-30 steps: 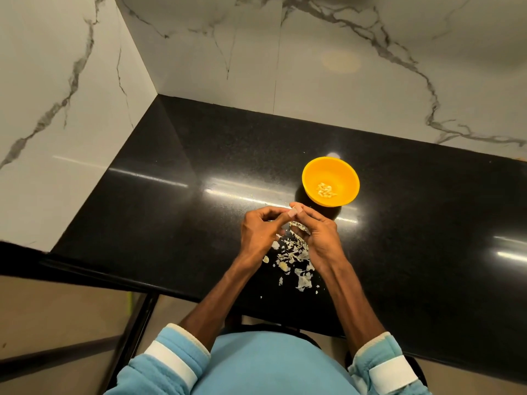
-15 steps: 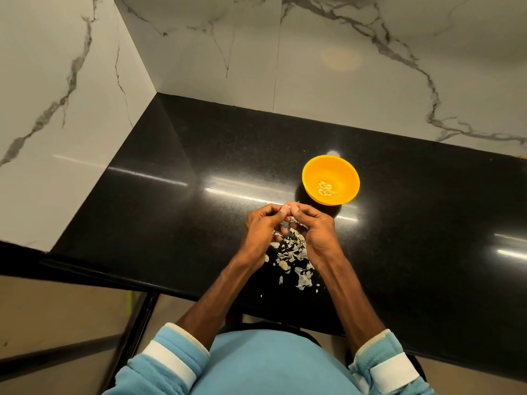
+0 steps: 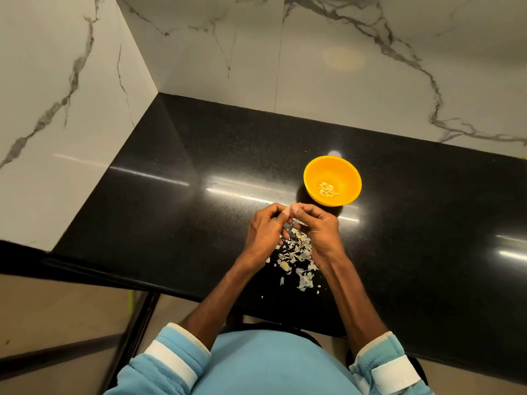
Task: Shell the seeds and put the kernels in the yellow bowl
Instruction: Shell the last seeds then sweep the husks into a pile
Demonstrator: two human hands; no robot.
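The black worktop [image 3: 199, 223] runs into a far-left corner of white marble walls [image 3: 342, 67], and you lean over its near edge in light blue sleeves [image 3: 171, 363]. Your left hand [image 3: 265, 232] and right hand [image 3: 322, 229] are raised at the middle of the worktop, with their tips meeting at the far side. The fingers [image 3: 278, 210] of both are curled in. Thumb and forefinger of each hand pinch the same small thing between them.

The yellow bowl [image 3: 345, 172] stands upright just beyond your right hand, a little to its right and apart from it. Pale shell fragments [image 3: 296, 252] lie scattered on the worktop between and near of your wrists. A small cluster of pale kernels [image 3: 328, 190] sits on the bowl's bottom. The thing you pinch is one pale seed [image 3: 293, 208]. It is too small to tell whether it has split.
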